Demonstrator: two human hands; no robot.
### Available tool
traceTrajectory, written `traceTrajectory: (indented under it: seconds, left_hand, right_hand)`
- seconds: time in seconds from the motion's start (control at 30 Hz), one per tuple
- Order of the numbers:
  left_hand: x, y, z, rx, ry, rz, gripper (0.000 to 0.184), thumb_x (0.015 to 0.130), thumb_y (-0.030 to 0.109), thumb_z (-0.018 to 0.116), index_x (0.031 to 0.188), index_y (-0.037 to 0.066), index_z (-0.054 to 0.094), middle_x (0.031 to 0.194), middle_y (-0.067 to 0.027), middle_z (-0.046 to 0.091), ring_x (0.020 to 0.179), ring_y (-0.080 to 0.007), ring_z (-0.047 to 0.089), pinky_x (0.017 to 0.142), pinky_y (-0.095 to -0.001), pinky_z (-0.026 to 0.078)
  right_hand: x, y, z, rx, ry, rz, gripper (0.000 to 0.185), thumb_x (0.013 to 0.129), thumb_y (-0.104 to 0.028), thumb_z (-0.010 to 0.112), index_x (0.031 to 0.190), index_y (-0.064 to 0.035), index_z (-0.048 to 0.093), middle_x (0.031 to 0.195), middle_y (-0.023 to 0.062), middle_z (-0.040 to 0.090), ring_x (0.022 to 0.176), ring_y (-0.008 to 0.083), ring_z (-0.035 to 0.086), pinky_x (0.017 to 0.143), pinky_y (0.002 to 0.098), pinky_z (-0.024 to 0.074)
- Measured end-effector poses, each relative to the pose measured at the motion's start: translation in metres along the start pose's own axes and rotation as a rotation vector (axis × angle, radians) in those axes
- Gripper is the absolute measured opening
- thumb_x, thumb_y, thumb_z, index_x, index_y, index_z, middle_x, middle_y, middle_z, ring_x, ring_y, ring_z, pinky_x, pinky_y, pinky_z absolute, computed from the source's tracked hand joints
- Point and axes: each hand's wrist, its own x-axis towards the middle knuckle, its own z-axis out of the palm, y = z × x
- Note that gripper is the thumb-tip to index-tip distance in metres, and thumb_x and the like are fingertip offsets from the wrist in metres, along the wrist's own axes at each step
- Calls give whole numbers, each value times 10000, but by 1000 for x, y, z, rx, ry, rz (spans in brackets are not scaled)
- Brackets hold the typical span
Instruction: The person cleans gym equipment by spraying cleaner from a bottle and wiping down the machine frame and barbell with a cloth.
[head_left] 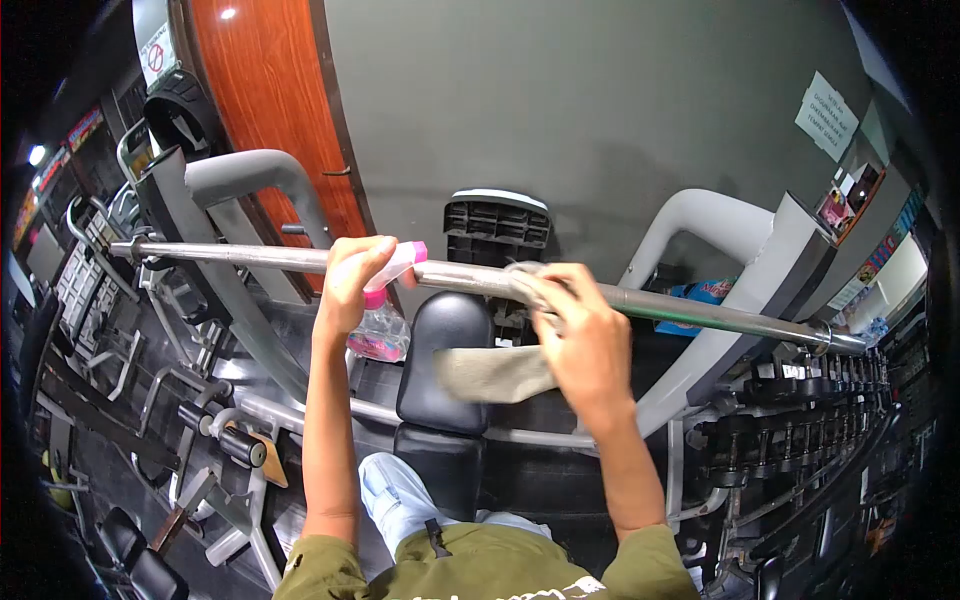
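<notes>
My left hand [350, 285] is closed around the neck of a clear spray bottle [380, 333] with a pink and white trigger head, held beside the bar. A long metal barbell [690, 308] lies across the grey rack in front of me. My right hand [588, 335] grips a greyish cloth [495, 374], pressing part of it around the barbell while the rest hangs down to the left. Below the bar stands a black padded bench [447, 345], between my two arms.
Grey rack uprights [685, 235] rise on both sides. Rows of dumbbells [790, 430] fill a stand at the right. Other gym machines [215, 440] crowd the left. A wooden door [270, 110] and a grey wall [590, 100] stand behind the rack.
</notes>
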Motion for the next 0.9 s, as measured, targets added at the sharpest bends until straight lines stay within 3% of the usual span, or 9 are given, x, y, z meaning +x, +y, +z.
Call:
traceTrajectory:
  seconds: [0.17, 0.33, 0.4, 0.53, 0.6, 0.63, 0.7, 0.83, 0.9]
  left_hand:
    - [0, -4, 1, -12, 11, -19, 499, 971, 384, 491, 758, -7, 717, 682, -58, 663, 638, -117, 558, 601, -271, 390]
    - [2, -3, 1, 20, 0, 8, 492, 968, 382, 493, 768, -3, 726, 686, -59, 667, 638, -117, 563, 598, -275, 387]
    - [2, -2, 1, 13, -2, 9, 495, 969, 385, 493, 765, -2, 725, 687, -58, 667, 640, -116, 563, 600, -274, 386]
    - [2, 0, 0, 26, 2, -3, 508, 974, 396, 493, 763, -7, 721, 691, -64, 667, 654, -122, 571, 618, -268, 394]
    - [1, 2, -1, 5, -3, -10, 510, 975, 398, 496, 764, -10, 719, 694, -65, 668, 663, -125, 578, 627, -264, 401]
    - [1, 1, -2, 5, -11, -26, 505, 974, 394, 502, 764, -12, 717, 699, -67, 671, 674, -130, 590, 637, -267, 411]
    - [1, 2, -4, 6, -14, -37, 499, 973, 389, 507, 764, -14, 715, 704, -69, 674, 684, -135, 602, 648, -270, 422]
    - [3, 10, 1, -38, -35, -93, 472, 960, 375, 531, 757, -7, 720, 730, -79, 680, 688, -153, 597, 675, -294, 444]
    - [7, 18, 6, 124, -63, -111, 440, 934, 360, 552, 740, 7, 729, 747, -89, 680, 720, -173, 586, 686, -309, 452]
  right_hand:
    - [-7, 26, -53, -70, -2, 133, 260, 814, -28, 711, 1052, -127, 749, 1055, 38, 666, 861, 306, 697, 760, 407, 560]
    - [25, 19, -29, -96, -58, 41, 219, 799, -45, 671, 981, -140, 747, 1005, 66, 683, 852, 320, 690, 758, 417, 557]
    - [44, 19, -9, -96, -112, -65, 212, 791, -17, 648, 963, -94, 746, 938, 91, 695, 840, 326, 680, 748, 412, 536]
    - [78, 14, 8, -78, -266, -146, 225, 825, -111, 617, 986, -104, 773, 952, 161, 717, 878, 365, 680, 795, 434, 537]
    - [84, 15, -12, -39, -586, 88, 278, 855, -196, 607, 1063, -104, 767, 980, 204, 717, 914, 387, 683, 841, 425, 536]
    - [81, 21, -24, 16, -580, 70, 313, 875, -237, 603, 1115, -97, 746, 983, 228, 711, 938, 397, 685, 864, 404, 533]
    - [69, 39, -45, 45, -509, 69, 267, 878, -204, 582, 1043, -108, 768, 935, 218, 708, 877, 407, 686, 827, 440, 544]
    - [42, 73, -84, 53, -398, 107, 248, 890, -231, 645, 1029, -56, 755, 927, 189, 708, 865, 378, 679, 789, 410, 518]
    - [33, 86, -93, 83, -348, 174, 254, 886, -218, 666, 1021, -19, 747, 918, 174, 708, 829, 357, 681, 766, 393, 515]
